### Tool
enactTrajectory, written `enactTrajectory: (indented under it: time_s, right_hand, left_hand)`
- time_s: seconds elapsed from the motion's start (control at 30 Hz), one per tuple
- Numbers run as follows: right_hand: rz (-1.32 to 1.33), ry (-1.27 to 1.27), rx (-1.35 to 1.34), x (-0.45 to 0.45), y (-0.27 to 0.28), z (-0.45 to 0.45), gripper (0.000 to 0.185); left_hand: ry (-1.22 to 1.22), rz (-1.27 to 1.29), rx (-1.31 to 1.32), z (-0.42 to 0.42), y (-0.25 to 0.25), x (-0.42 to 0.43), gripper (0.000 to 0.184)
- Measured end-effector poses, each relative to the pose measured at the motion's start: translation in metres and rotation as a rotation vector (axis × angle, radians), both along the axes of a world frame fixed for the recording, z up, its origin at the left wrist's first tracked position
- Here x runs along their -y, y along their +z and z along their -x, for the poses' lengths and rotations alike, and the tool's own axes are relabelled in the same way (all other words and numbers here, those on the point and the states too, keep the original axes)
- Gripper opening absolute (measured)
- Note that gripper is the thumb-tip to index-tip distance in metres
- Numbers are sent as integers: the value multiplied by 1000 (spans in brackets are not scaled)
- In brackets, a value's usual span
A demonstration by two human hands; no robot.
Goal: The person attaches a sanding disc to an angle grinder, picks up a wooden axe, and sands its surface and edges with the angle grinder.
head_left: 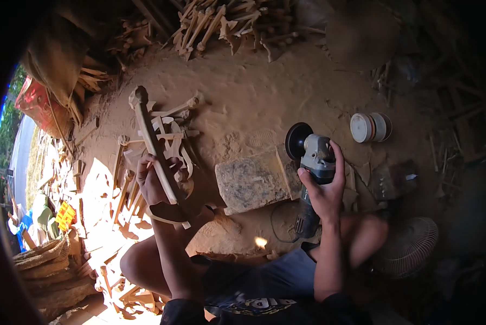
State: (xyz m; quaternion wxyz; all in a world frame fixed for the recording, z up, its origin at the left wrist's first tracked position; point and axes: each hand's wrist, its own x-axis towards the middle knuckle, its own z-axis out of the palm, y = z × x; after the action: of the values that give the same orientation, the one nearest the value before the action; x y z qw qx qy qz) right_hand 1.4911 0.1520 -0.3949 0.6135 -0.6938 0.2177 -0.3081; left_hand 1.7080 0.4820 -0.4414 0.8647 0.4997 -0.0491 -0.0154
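Note:
My left hand is closed around a long carved wooden piece, held at a slant with its knobbed end pointing up and away. A thin curved part sticks out near its lower end. In my right hand is an angle grinder, gripped near its head. Its round dark disc faces left toward the wooden piece, well apart from it. Whether the disc spins cannot be told. Between my hands, on the ground, lies a worn block.
Several carved wooden pieces lie beyond my left hand, and a larger pile sits at the back. A white tub is on the right. A round fan guard stands by my right knee. A red sack rests far left.

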Motion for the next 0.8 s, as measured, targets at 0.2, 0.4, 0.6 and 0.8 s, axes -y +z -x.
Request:
enactTrajectory:
  time_s: [0.2, 0.4, 0.6, 0.8]
  right_hand:
    - [66, 99, -64, -17, -7, 3, 84]
    - [328, 288, -246, -46, -10, 13, 84]
    - [452, 456, -387, -73, -19, 18, 89]
    - [484, 504, -384, -81, -17, 17, 91]
  left_hand:
    - [-153, -243, -547, 5, -65, 44, 41]
    - [-90, -280, -304, 18, -85, 80, 28]
    - [-37, -256, -360, 14, -66, 92, 27]
    - [24, -279, -311, 10, -57, 99, 25]
